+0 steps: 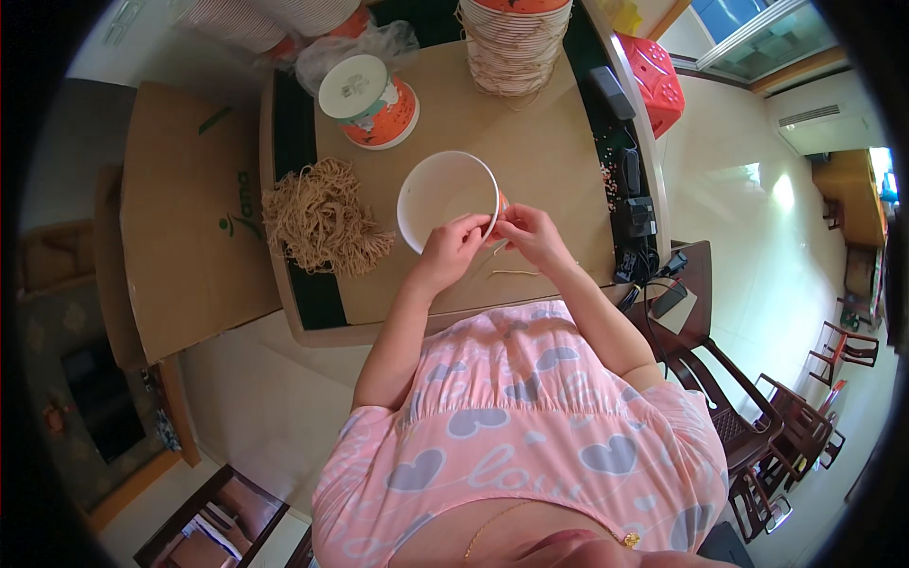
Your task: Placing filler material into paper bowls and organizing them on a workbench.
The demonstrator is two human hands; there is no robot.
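Observation:
A white-lined paper bucket (443, 194) with an orange outside stands on the cardboard table covering, its open mouth facing up. My left hand (453, 248) pinches its near right rim, fingertips over the edge. Beside it, my right hand (532, 235) is closed at the bucket's outer side, its fingertips close to those of the left. A thin strand of twine shows just below the fingers; what the right fingertips pinch is hidden. A loose piece of twine (516, 273) lies on the cardboard near me. Left of the bucket is a tangled pile of tan twine (327, 218).
Behind stand an upside-down orange paper bucket (379, 114), a tall stack of buckets (516, 47) with twine hanging from it, and clear plastic wrapping (355, 55). Chargers and cables (636, 218) line the right edge. A large cardboard box (189, 218) flanks the table; a red stool (653, 85) is at right.

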